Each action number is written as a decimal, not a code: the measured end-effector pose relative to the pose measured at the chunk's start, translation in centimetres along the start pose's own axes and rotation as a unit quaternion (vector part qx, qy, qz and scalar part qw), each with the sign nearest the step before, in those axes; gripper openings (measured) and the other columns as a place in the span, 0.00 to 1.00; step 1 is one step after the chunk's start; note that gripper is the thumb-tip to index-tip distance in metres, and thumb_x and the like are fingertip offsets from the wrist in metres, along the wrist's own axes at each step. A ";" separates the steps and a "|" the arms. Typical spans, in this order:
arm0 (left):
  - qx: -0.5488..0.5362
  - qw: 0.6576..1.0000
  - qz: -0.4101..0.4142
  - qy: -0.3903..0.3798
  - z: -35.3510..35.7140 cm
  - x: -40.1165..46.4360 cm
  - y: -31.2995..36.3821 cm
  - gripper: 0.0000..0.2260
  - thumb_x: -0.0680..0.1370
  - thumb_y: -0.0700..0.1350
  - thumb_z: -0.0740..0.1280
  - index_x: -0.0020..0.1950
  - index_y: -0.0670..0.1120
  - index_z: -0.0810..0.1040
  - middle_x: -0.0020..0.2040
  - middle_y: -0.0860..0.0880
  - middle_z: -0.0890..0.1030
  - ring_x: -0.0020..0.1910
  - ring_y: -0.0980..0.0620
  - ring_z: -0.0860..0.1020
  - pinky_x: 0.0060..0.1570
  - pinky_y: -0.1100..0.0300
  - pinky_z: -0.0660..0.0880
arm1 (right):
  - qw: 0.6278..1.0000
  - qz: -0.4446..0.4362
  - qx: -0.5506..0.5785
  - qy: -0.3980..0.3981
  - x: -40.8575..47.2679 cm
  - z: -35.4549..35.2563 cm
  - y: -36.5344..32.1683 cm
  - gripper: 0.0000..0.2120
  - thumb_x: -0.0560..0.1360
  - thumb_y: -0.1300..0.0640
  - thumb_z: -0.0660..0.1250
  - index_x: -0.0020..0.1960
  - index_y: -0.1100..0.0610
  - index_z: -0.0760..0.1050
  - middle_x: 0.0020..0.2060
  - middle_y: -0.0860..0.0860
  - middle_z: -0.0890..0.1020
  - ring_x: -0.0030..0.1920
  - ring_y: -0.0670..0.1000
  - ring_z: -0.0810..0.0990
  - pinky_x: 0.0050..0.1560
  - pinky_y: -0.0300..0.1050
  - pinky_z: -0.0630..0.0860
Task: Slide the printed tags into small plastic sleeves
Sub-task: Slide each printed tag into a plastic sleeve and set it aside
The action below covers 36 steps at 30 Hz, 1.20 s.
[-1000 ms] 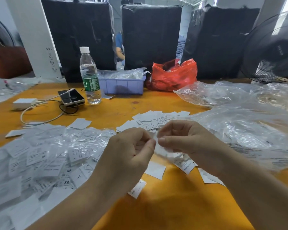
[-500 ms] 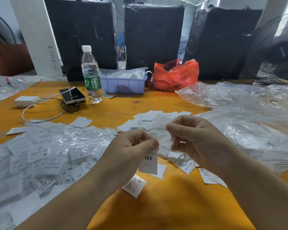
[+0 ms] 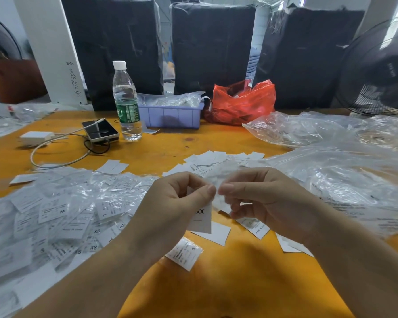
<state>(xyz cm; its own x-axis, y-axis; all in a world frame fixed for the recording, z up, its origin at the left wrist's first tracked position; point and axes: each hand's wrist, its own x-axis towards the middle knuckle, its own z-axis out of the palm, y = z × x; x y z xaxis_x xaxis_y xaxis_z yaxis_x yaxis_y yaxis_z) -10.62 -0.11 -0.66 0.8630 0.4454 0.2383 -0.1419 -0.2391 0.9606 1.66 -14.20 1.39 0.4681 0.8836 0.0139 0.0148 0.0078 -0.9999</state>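
My left hand pinches a white printed tag marked XX, which hangs down below my thumb. My right hand pinches a small clear plastic sleeve that stands up blurred between the two hands, just above the tag. Thumbs nearly touch. Whether the tag's top is inside the sleeve I cannot tell. A pile of sleeved tags covers the table on the left. Loose bare tags lie beyond my hands, and a few more lie under them, one marked S.
Orange table. Large crumpled clear bags fill the right side. At the back stand a water bottle, a phone with a cable, a white charger, a purple tray, a red bag and a fan.
The hands parted, showing the tag hanging from my left hand and the sleeve in my right, then closed together again with the thumbs nearly touching.
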 end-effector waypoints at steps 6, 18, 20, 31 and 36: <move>0.010 1.000 0.012 -0.004 -0.1 -0.1 -0.1 0.11 0.65 0.57 0.73 0.38 0.51 0.81 0.33 0.54 0.80 0.32 0.60 0.76 0.31 0.70 0.71 | 0.999 -0.020 0.007 0.029 0.0 -0.4 -0.2 0.05 0.65 0.57 0.73 0.37 0.59 0.82 0.31 0.54 0.77 0.33 0.49 0.75 0.35 0.41 0.76; 0.022 0.999 0.024 0.025 -0.5 0.1 -0.2 0.12 0.73 0.43 0.74 0.48 0.60 0.78 0.41 0.57 0.82 0.38 0.60 0.81 0.31 0.70 0.74 | 0.994 -0.018 0.044 0.100 0.3 -1.5 -0.4 0.08 0.62 0.57 0.74 0.36 0.60 0.79 0.30 0.53 0.76 0.30 0.48 0.74 0.32 0.41 0.76; 0.013 0.999 0.023 0.021 -0.6 0.2 -0.2 0.13 0.73 0.43 0.74 0.48 0.61 0.78 0.41 0.56 0.82 0.38 0.59 0.81 0.31 0.70 0.74 | 0.994 -0.019 0.047 0.099 0.3 -1.5 -0.5 0.06 0.63 0.57 0.74 0.34 0.59 0.79 0.30 0.53 0.75 0.30 0.48 0.74 0.32 0.41 0.76; -0.021 0.999 0.020 -0.041 -0.1 0.1 -0.2 0.12 0.70 0.49 0.68 0.49 0.64 0.76 0.42 0.51 0.84 0.41 0.51 0.82 0.38 0.61 0.80 | 0.992 -0.023 0.119 0.035 0.0 -1.0 -0.7 0.04 0.64 0.58 0.73 0.33 0.56 0.78 0.31 0.53 0.75 0.30 0.49 0.73 0.33 0.42 0.75; -0.014 0.998 0.027 -0.052 0.1 0.0 -0.1 0.12 0.69 0.50 0.67 0.48 0.67 0.75 0.41 0.50 0.84 0.44 0.47 0.82 0.43 0.54 0.80 | 0.991 -0.028 0.134 -0.006 -0.1 -0.9 -0.7 0.06 0.68 0.58 0.70 0.32 0.54 0.78 0.31 0.50 0.74 0.31 0.48 0.72 0.35 0.42 0.74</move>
<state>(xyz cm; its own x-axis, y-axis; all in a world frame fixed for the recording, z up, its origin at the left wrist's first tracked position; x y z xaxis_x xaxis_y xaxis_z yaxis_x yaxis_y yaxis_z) -10.55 -0.16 -0.74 0.8992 0.3397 0.2760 -0.2024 -0.2364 0.9503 2.45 -14.72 2.11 0.4629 0.8837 0.0699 -0.1951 0.1784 -0.9644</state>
